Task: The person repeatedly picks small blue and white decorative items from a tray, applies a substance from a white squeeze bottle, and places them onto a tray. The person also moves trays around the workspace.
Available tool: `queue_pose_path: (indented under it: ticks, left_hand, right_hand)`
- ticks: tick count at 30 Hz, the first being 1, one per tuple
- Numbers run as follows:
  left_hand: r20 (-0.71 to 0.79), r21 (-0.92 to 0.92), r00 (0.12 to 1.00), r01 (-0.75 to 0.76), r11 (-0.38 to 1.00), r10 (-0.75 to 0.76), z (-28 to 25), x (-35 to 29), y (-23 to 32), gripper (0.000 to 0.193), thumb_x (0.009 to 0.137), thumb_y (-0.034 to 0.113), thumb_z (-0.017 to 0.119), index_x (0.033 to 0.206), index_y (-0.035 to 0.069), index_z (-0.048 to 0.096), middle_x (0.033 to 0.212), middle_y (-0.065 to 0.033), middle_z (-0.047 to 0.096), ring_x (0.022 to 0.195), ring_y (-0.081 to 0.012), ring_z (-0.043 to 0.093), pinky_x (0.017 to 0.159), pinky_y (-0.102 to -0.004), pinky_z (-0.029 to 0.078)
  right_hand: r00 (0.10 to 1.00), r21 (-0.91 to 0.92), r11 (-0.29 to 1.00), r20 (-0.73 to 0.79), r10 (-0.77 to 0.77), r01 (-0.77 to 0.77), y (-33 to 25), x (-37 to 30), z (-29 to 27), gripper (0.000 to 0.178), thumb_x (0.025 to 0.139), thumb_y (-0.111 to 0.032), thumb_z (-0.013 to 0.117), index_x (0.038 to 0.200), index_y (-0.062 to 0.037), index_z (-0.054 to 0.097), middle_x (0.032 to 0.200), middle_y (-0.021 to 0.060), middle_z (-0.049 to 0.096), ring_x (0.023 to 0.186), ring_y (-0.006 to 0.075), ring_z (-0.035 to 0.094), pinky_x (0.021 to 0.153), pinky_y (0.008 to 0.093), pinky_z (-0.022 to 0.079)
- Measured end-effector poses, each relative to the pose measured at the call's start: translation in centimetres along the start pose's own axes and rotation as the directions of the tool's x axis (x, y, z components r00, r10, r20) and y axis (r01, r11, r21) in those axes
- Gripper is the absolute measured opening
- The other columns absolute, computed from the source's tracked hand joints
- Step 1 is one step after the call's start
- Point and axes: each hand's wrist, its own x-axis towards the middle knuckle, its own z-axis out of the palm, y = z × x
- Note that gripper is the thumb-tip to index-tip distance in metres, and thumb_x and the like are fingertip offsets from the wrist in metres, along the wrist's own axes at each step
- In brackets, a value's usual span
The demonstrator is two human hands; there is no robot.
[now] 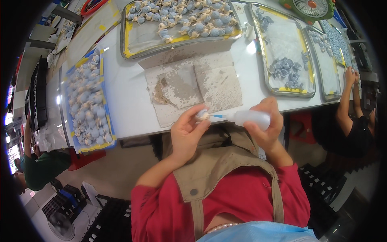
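Observation:
Between the thumb and fingers of my left hand (187, 131) is a small blue-and-cream figurine (202, 115). My right hand (266, 123) grips a translucent white squeeze bottle (250, 118), held nearly level. Its thin blue nozzle (218, 116) points left, and the tip is at or very close to the figurine; whether they touch I cannot tell. Both hands are held over the table's front edge. Just beyond them lies a stained sheet of cardboard (219, 82), unfolded, with grey spots and a brownish patch.
Many similar figurines fill a tray (129, 50) at the back and a blue bin (109, 129) at left. Grey-blue curled pieces lie in a tray (292, 92) at right, with a narrower tray (331, 97) beside it. A green fan (312, 5) stands far right. Co-workers sit on both sides.

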Motion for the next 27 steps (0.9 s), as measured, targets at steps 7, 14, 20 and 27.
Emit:
queue_pose_path:
  ticks: [7,14,20,27]
  left_hand:
    - [0.014,0.006,1.000,-0.005,1.000,0.005,-0.1,-0.2,0.1,0.038,0.082,-0.006,0.057,0.119,-0.003,0.048,0.105,-0.0069,0.055,0.090,-0.0106,0.054,0.077,-0.0234,0.047]
    - [0.022,-0.012,1.000,-0.003,1.000,0.003,-0.1,-0.3,0.2,0.037,0.082,-0.007,0.056,0.119,-0.003,0.047,0.104,-0.0064,0.055,0.091,-0.0107,0.054,0.078,-0.0234,0.046]
    - [0.025,-0.010,1.000,-0.001,1.000,0.001,-0.2,-0.2,0.1,0.036,0.083,-0.005,0.056,0.118,-0.003,0.047,0.106,-0.0077,0.055,0.091,-0.0115,0.055,0.079,-0.0232,0.046]
    - [0.019,-0.045,0.997,0.070,0.997,-0.069,0.0,0.0,0.7,0.032,0.087,0.004,0.054,0.117,0.000,0.045,0.114,-0.0127,0.055,0.091,-0.0145,0.059,0.077,-0.0241,0.046]
  right_hand:
    - [0.994,-0.133,0.985,0.003,-0.107,0.107,-1.6,1.2,0.6,0.032,0.059,-0.018,0.080,0.079,-0.0033,0.059,0.066,0.0044,0.054,0.062,0.0195,0.043,0.053,0.0284,0.037]
    - [0.990,-0.179,0.974,0.039,-0.132,0.137,-2.0,1.5,1.1,0.032,0.058,-0.019,0.081,0.077,-0.0043,0.059,0.066,0.0035,0.055,0.059,0.0205,0.043,0.053,0.0293,0.038]
    - [0.996,-0.151,0.985,0.026,-0.081,0.084,-1.6,1.4,1.0,0.031,0.058,-0.016,0.081,0.076,-0.0038,0.059,0.066,0.0045,0.054,0.060,0.0204,0.044,0.053,0.0293,0.038]
    - [1.000,-0.106,0.994,-0.022,-0.009,0.007,-1.4,1.2,0.9,0.029,0.058,-0.013,0.080,0.076,-0.0031,0.060,0.065,0.0051,0.054,0.062,0.0195,0.043,0.054,0.0290,0.038]
